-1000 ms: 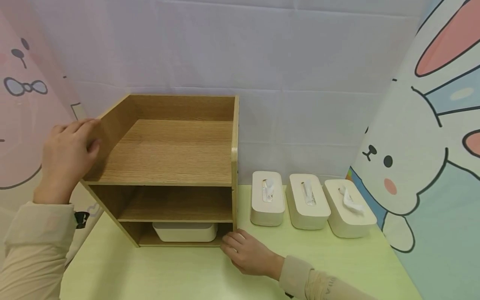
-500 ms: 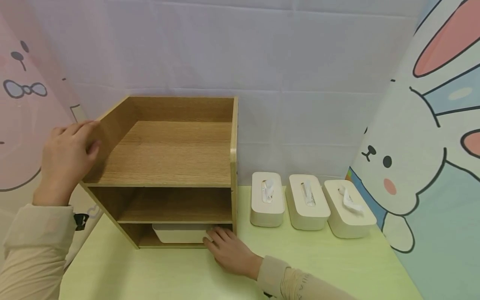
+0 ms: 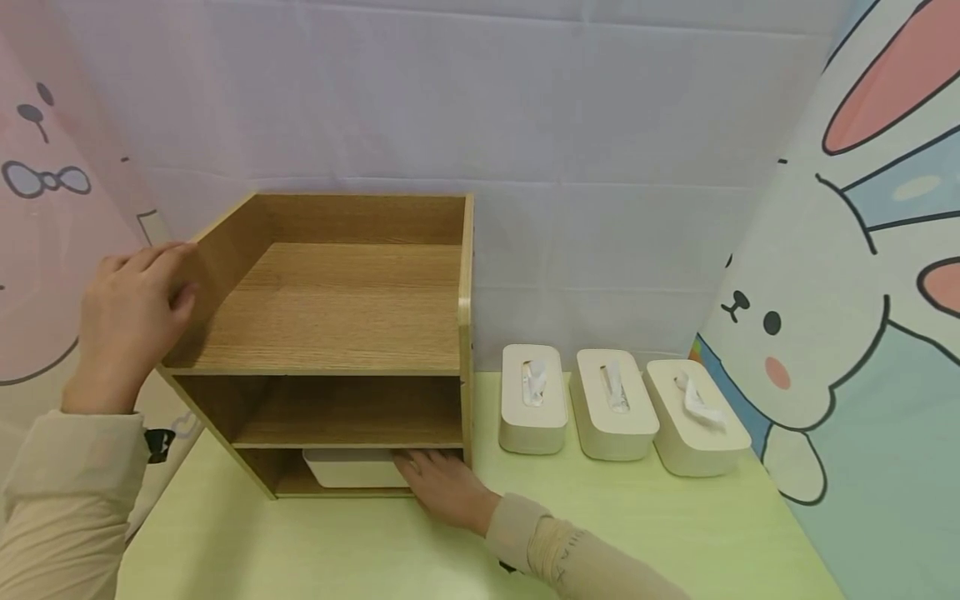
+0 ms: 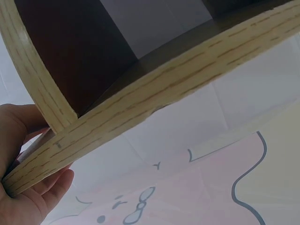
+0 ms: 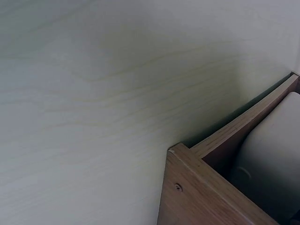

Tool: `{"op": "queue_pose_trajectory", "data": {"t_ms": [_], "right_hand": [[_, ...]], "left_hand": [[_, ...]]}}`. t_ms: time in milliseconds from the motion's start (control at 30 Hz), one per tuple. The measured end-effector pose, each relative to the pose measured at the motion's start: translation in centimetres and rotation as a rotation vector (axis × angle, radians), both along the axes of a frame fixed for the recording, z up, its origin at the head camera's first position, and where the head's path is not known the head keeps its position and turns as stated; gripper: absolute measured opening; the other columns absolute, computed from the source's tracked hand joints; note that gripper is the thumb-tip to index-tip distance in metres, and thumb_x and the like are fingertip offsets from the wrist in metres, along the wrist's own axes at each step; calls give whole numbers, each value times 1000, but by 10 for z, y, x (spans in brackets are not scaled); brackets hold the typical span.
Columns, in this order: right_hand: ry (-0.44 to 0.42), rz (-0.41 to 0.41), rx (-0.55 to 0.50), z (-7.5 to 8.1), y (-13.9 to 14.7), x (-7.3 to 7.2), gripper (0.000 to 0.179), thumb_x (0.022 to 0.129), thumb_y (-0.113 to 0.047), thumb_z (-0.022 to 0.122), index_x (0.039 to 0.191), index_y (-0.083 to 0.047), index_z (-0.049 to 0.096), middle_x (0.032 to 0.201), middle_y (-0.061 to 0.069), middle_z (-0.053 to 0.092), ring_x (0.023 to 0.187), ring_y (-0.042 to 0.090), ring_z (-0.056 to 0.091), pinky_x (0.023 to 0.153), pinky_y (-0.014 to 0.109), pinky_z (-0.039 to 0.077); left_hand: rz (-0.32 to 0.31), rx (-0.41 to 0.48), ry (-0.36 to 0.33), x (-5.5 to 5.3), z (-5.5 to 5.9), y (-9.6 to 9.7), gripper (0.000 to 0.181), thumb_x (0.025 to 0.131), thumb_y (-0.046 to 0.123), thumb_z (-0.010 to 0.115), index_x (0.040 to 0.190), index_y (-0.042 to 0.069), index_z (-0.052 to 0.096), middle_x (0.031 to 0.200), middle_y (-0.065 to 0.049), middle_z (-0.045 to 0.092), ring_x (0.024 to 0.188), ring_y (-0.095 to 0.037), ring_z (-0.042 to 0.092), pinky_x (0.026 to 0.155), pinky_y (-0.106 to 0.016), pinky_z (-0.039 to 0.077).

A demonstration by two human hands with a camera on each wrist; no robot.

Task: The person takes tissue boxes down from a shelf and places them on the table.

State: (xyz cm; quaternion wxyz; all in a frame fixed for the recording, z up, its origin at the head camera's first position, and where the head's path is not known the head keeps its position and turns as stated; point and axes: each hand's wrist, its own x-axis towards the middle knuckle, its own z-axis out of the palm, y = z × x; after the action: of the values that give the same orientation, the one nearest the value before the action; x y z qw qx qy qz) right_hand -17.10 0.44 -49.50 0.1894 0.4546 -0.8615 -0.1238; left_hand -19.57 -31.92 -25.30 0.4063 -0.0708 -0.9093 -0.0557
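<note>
A wooden desk shelf (image 3: 348,308) with an open top and two lower compartments stands on the table. On its left side panel (image 4: 93,131), my left hand (image 3: 135,321) grips the edge, thumb and fingers on opposite faces in the left wrist view. In the bottom compartment sits a white box (image 3: 352,468), its top hidden under the middle board. My right hand (image 3: 446,490) reaches into that compartment, fingers extended against the box's front near its right end. In the right wrist view the box (image 5: 274,145) lies behind the shelf's corner, and the right hand is not visible.
Three white tissue boxes (image 3: 534,398), (image 3: 615,404), (image 3: 697,417) stand in a row right of the shelf, tissues poking out. Beneath everything is a pale green table (image 3: 337,550). A white curtain (image 3: 600,125) hangs behind, with cartoon-printed sheets (image 3: 810,333) at the sides.
My right hand has moved left from the shelf's lower right corner onto the front of the white box. The left hand has stayed on the left panel.
</note>
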Motion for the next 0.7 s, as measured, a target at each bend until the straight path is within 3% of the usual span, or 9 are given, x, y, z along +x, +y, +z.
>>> {"op": "queue_pose_trajectory", "data": {"t_ms": [300, 567, 700], "right_hand": [[-131, -40, 0, -2, -13, -5, 43, 92, -27, 51, 132, -17, 38, 117, -2, 55, 97, 8, 57, 71, 17, 52], [-93, -61, 20, -6, -17, -8, 40, 93, -24, 50, 130, -19, 39, 115, -4, 56, 94, 6, 57, 62, 14, 49], [-139, -71, 17, -4, -19, -7, 44, 91, -21, 53, 132, -19, 38, 117, -4, 55, 95, 7, 58, 65, 16, 51]], "left_hand": [[4, -5, 9, 0, 0, -1, 37, 78, 2, 59, 114, -1, 57, 113, -26, 60, 94, -48, 49, 84, -56, 38], [9, -12, 16, 1, 0, 0, 37, 78, 2, 59, 114, 0, 57, 112, -26, 60, 94, -47, 49, 84, -57, 38], [7, -17, 19, 1, 0, 0, 37, 77, 2, 60, 114, 0, 57, 112, -26, 60, 95, -47, 48, 85, -56, 38]]}}
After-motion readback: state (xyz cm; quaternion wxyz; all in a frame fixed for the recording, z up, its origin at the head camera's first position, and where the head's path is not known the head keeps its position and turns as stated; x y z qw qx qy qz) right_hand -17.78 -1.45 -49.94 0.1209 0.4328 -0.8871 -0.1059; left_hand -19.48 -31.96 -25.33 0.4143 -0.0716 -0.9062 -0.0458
